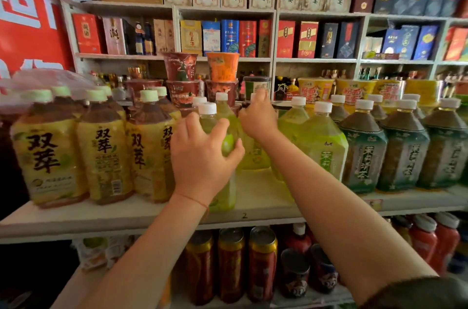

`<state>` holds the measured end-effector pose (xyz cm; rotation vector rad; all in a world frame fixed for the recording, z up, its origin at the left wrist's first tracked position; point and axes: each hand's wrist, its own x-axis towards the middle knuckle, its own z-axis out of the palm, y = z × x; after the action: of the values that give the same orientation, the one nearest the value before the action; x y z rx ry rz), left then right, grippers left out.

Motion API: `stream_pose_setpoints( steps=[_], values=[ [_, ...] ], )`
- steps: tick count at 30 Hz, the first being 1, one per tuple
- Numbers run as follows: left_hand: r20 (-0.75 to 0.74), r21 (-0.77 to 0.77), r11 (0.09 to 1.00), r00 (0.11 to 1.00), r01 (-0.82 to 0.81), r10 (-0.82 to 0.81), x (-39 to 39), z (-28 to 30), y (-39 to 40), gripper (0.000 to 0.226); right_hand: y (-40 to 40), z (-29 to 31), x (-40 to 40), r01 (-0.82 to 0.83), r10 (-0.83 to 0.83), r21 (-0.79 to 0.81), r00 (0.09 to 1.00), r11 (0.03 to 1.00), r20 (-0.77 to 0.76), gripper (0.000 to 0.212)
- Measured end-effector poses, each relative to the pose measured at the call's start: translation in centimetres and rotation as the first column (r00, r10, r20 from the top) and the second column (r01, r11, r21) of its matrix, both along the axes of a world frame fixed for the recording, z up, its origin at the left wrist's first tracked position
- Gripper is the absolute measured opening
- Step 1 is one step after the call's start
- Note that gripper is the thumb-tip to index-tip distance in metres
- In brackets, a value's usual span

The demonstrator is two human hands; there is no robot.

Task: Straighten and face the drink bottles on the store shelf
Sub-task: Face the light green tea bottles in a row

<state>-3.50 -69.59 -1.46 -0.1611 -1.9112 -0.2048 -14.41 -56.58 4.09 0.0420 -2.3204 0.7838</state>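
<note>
**Spotter:** Your two forearms fill the bottom of the view, reaching up to the white shelf (253,197). Your left hand (202,154) has its fingers curled and spread round the front green bottle (222,146), thumb on the right side of it, a red thread at the wrist.

**Checker:** And where does that bottle stand?

**Spotter:** Upright near the shelf's front edge, white cap on, just right of the yellow tea bottles (101,154). You can't read its label; your hand covers it.

**Checker:** The other hand?

**Spotter:** Your right hand (258,118) reaches further back, between the rear green bottle (224,111) and the green bottles on the right (321,141). Its fingers point away from you toward the back row; I cannot tell whether they pinch anything there.

**Checker:** What sits beside them?

**Spotter:** Teal-labelled tea bottles (405,149) line the shelf to the right. Noodle cups (202,75) are stacked behind, boxed liquor (228,35) fills the wall shelves, and red cans (233,263) stand on the shelf below your arms.
</note>
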Motion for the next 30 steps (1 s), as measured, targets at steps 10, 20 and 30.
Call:
stream_pose_setpoints(
  steps=[10, 20, 30],
  values=[
    [0.037, 0.020, 1.000, 0.999, 0.010, -0.011, 0.1, -0.1, 0.0, 0.045, 0.4, 0.2, 2.5, -0.139, 0.140, 0.023, 0.987, 0.990, -0.082, 0.032],
    [0.028, 0.049, 0.999, 1.000, -0.005, 0.003, 0.3, 0.0, 0.3, 0.041, 0.9, 0.4, 4.9, -0.271, 0.275, -0.238, 0.961, 0.933, -0.015, 0.041],
    [0.041, 0.056, 0.998, 0.999, 0.000, -0.002, 0.5, 0.0, 0.4, 0.040, 1.7, 2.8, 5.2, -0.221, 0.301, -0.289, 0.914, 0.932, 0.273, 0.042]
  ],
)
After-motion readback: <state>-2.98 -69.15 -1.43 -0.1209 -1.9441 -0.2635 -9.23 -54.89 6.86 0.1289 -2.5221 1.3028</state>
